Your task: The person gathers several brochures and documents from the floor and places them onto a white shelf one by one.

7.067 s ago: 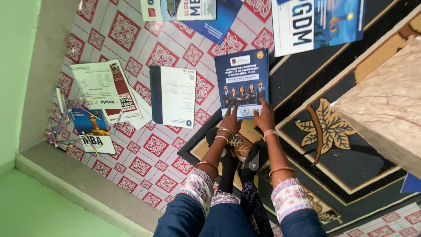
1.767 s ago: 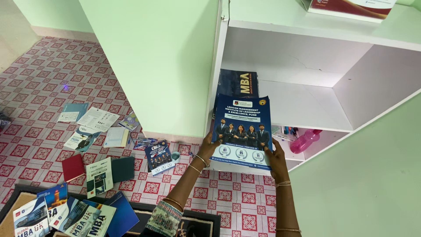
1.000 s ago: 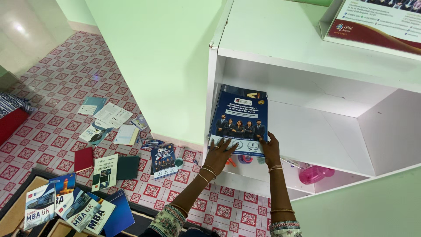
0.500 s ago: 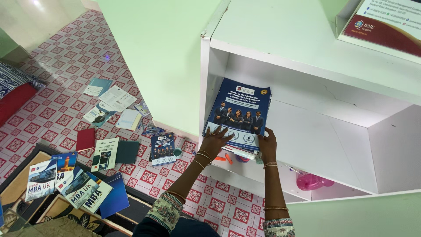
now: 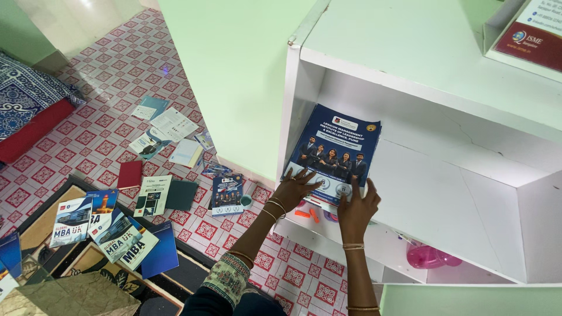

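- Green walls and a red-patterned tile floor (image 5: 111,76) frame a white shelf unit (image 5: 410,193) on the right.
- Left hand (image 5: 294,188) lies flat, fingers spread, on the near left corner of a blue brochure (image 5: 335,153); it presses rather than grips.
- Right hand (image 5: 356,208) is open with fingers up, fingertips touching the brochure's near right edge, holding nothing.
- Brochure lies on the upper shelf board at its left end, against the unit's left wall, its near edge jutting a little past the board's front.
- Both wrists wear thin bangles (image 5: 353,246).
- Just below the hands, on the lower shelf, lie small orange bits (image 5: 307,214); further right there is a pink bottle (image 5: 427,256).
- On top of the unit, far right, sits a white and maroon box (image 5: 527,35).
- Left on the floor, scattered booklets (image 5: 155,196) and papers (image 5: 172,124) lie near the wall; more booklets (image 5: 111,234) overlap on a dark rug (image 5: 175,275).
- Far left is a patterned mattress (image 5: 26,99).
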